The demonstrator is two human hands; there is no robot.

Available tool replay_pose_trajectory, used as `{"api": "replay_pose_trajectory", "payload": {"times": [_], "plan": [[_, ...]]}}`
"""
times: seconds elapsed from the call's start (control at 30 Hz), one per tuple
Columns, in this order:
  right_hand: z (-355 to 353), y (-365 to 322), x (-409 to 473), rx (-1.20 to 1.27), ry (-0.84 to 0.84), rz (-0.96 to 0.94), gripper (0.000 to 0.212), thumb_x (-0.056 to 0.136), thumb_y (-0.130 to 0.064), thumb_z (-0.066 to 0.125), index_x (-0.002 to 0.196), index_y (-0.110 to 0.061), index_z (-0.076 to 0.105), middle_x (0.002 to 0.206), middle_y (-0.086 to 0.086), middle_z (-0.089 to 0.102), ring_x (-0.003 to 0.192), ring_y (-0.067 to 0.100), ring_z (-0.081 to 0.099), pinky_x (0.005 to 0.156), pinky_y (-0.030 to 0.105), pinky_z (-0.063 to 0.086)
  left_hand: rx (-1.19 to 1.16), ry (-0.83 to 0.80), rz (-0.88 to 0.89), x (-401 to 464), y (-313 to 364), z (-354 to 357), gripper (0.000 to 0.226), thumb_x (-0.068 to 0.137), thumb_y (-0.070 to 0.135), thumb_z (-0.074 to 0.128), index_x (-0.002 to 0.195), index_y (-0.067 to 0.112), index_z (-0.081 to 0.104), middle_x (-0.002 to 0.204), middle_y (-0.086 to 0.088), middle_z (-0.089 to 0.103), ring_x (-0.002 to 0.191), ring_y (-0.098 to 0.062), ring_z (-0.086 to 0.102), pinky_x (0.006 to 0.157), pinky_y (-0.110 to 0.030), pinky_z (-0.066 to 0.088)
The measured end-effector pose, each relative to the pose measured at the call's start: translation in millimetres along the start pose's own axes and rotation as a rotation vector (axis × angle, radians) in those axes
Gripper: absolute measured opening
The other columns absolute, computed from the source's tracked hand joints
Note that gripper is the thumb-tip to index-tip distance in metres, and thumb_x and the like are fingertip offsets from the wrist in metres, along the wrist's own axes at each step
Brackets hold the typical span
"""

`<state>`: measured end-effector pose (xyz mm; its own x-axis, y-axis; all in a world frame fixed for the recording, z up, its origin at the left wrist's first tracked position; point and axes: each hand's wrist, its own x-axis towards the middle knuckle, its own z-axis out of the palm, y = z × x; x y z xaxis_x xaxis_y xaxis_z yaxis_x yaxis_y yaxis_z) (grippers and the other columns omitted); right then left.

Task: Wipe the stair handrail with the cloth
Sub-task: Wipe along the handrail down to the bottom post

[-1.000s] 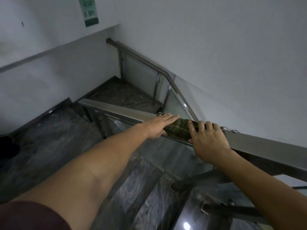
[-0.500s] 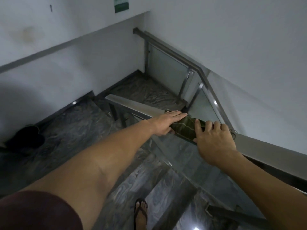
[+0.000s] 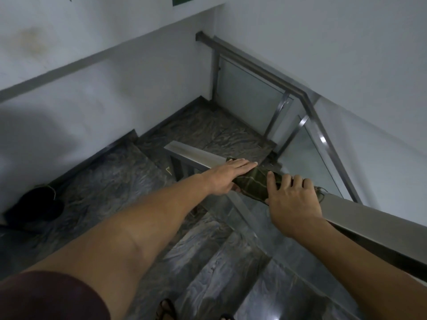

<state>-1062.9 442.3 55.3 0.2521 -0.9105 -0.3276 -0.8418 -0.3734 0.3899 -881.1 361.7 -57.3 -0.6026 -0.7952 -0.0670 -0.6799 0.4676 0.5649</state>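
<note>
A flat steel handrail (image 3: 369, 218) runs from the lower right down to its end near the landing. A dark green cloth (image 3: 253, 184) is wrapped over the rail at mid-frame. My left hand (image 3: 227, 175) lies flat on the cloth's far end, fingers straight and together. My right hand (image 3: 292, 199) presses on the cloth's near end, fingers curled over the rail's top. A loose thread of the cloth trails beside my right hand.
Dark marble steps (image 3: 208, 262) descend to a landing (image 3: 215, 132). A second handrail (image 3: 261, 68) with glass panels runs along the white wall. A dark bag-like object (image 3: 37, 206) sits at the left wall. A sandalled foot (image 3: 165, 309) shows below.
Both hands have slid the cloth further down the rail toward its lower end, and my view has moved down the stairs with them.
</note>
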Motion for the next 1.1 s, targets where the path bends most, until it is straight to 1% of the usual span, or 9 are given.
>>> {"api": "replay_pose_trajectory", "payload": {"times": [0.1, 0.2, 0.33, 0.43, 0.57, 0.7, 0.8, 1.0, 1.1], "plan": [[2, -37, 38, -0.002, 0.017, 0.018, 0.059, 0.098, -0.038, 0.026, 0.147, -0.008, 0.015, 0.128, 0.026, 0.048, 0.107, 0.04, 0.05, 0.09, 0.049, 0.042, 0.007, -0.021, -0.007, -1, -54, 0, 0.081, 0.087, 0.015, 0.064, 0.152, 0.02, 0.015, 0.158, -0.014, 0.021, 0.147, -0.027, 0.016, 0.12, -0.037, 0.013], [4, -68, 71, -0.011, 0.027, 0.03, 0.059, 0.098, -0.038, 0.027, 0.147, -0.007, 0.016, 0.13, 0.027, 0.047, 0.108, 0.04, 0.05, 0.091, 0.048, 0.041, 0.021, 0.004, -0.018, -5, -98, 0, 0.083, 0.085, 0.013, 0.066, 0.152, 0.021, 0.016, 0.158, -0.012, 0.022, 0.146, -0.027, 0.018, 0.12, -0.041, 0.016], [10, -112, 125, -0.023, 0.039, 0.027, 0.06, 0.097, -0.04, 0.027, 0.147, -0.008, 0.017, 0.128, 0.027, 0.049, 0.106, 0.04, 0.051, 0.088, 0.047, 0.042, 0.03, 0.009, -0.029, -7, -167, 2, 0.085, 0.084, 0.009, 0.066, 0.151, 0.022, 0.015, 0.157, -0.013, 0.023, 0.145, -0.03, 0.021, 0.118, -0.045, 0.02], [16, -140, 159, -0.019, 0.042, 0.022, 0.061, 0.097, -0.041, 0.029, 0.146, -0.007, 0.017, 0.125, 0.027, 0.049, 0.105, 0.04, 0.051, 0.087, 0.047, 0.042, 0.013, 0.012, -0.012, -10, -210, 1, 0.085, 0.083, 0.011, 0.068, 0.151, 0.019, 0.017, 0.155, -0.014, 0.027, 0.143, -0.031, 0.025, 0.118, -0.044, 0.02], [20, -173, 200, -0.021, 0.077, 0.015, 0.059, 0.097, -0.038, 0.029, 0.146, -0.006, 0.017, 0.124, 0.027, 0.05, 0.103, 0.04, 0.051, 0.085, 0.047, 0.042, 0.018, 0.033, 0.018, -13, -261, -3, 0.081, 0.084, 0.003, 0.062, 0.151, 0.015, 0.018, 0.155, -0.016, 0.026, 0.143, -0.032, 0.023, 0.119, -0.044, 0.017], [27, -205, 238, -0.025, 0.093, 0.015, 0.058, 0.098, -0.036, 0.029, 0.146, -0.005, 0.02, 0.123, 0.028, 0.05, 0.103, 0.041, 0.051, 0.085, 0.048, 0.042, 0.026, 0.035, 0.054, -13, -321, 0, 0.082, 0.083, 0.008, 0.063, 0.151, 0.015, 0.017, 0.154, -0.014, 0.028, 0.143, -0.03, 0.024, 0.117, -0.048, 0.02], [29, -220, 257, -0.033, 0.073, 0.028, 0.059, 0.098, -0.036, 0.029, 0.147, -0.004, 0.019, 0.123, 0.029, 0.049, 0.103, 0.042, 0.05, 0.086, 0.049, 0.041, 0.034, 0.048, 0.072, -14, -343, -2, 0.082, 0.084, 0.007, 0.063, 0.151, 0.014, 0.017, 0.154, -0.012, 0.028, 0.144, -0.028, 0.023, 0.118, -0.045, 0.017], [22, -247, 283, 0.017, 0.043, 0.046, 0.06, 0.099, -0.035, 0.026, 0.149, -0.005, 0.012, 0.127, 0.027, 0.047, 0.106, 0.041, 0.048, 0.089, 0.051, 0.038, 0.042, 0.049, 0.096, -18, -380, -1, 0.081, 0.087, 0.012, 0.061, 0.151, 0.015, 0.013, 0.156, -0.012, 0.024, 0.146, -0.028, 0.018, 0.12, -0.047, 0.012], [23, -260, 297, 0.016, 0.027, 0.073, 0.061, 0.098, -0.035, 0.025, 0.149, -0.004, 0.01, 0.13, 0.027, 0.043, 0.108, 0.041, 0.046, 0.09, 0.053, 0.037, -0.011, 0.053, 0.111, -19, -397, 2, 0.078, 0.089, 0.014, 0.06, 0.151, 0.017, 0.014, 0.157, -0.011, 0.023, 0.147, -0.028, 0.017, 0.119, -0.05, 0.016]]}}
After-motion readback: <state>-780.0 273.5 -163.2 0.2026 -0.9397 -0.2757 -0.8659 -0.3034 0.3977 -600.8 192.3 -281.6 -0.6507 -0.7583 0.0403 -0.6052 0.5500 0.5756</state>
